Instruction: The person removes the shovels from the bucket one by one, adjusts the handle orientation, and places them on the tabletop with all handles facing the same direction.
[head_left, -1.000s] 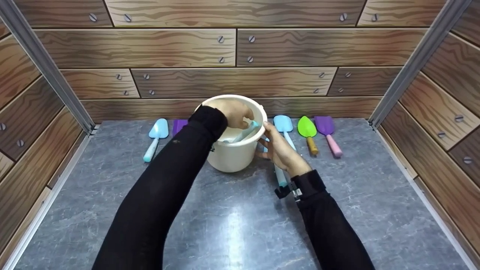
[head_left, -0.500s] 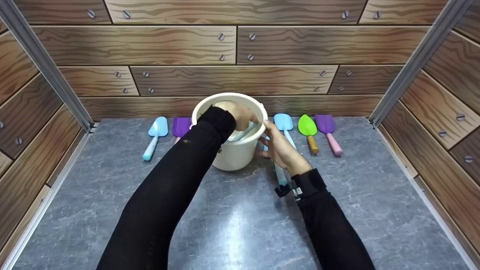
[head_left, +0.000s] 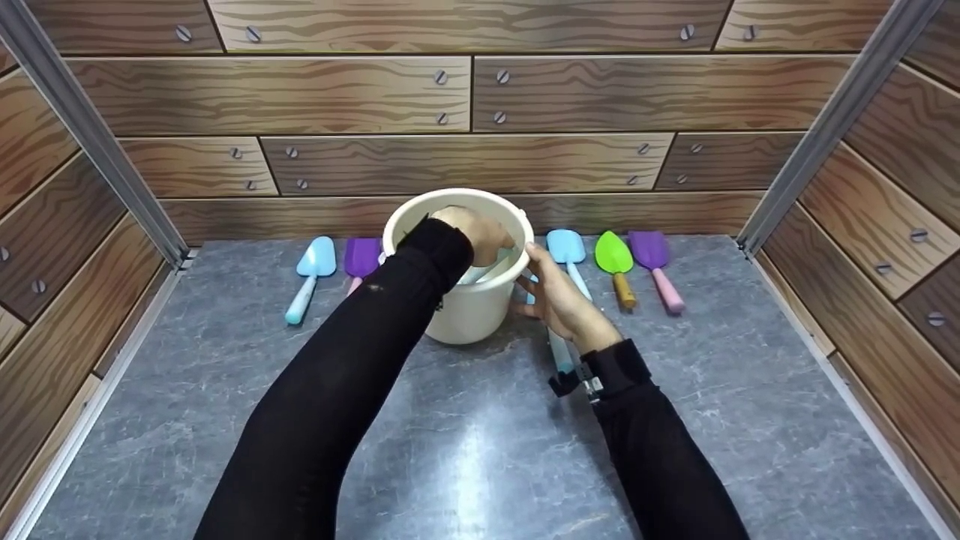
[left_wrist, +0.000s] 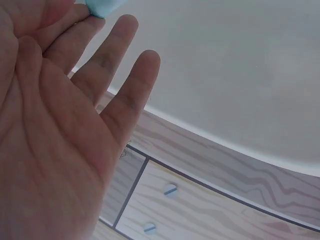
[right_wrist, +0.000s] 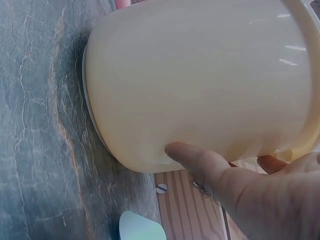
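Observation:
A cream bucket (head_left: 469,319) stands upright near the back wall. My left hand (head_left: 480,234) reaches down inside it. There, its thumb and index finger pinch the light-blue end of a handle (left_wrist: 102,6), while the other fingers are spread in the left wrist view. The handle looks like those of the trowels on the floor, but its other end is hidden in the bucket. Against the bucket's right side rests my right hand (head_left: 562,296), one digit near the rim and straight fingers touching the outer wall (right_wrist: 190,90).
Left of the bucket lie a light-blue trowel (head_left: 311,274) and a purple one (head_left: 363,256). On its right are another light-blue trowel (head_left: 566,247), a green one (head_left: 614,253) and a purple one (head_left: 649,249). A further light-blue handle (head_left: 559,352) lies below my right hand.
My left hand has moved slightly right and deeper into the bucket, and the handle has sunk lower with it. The right hand stays at the bucket's side.

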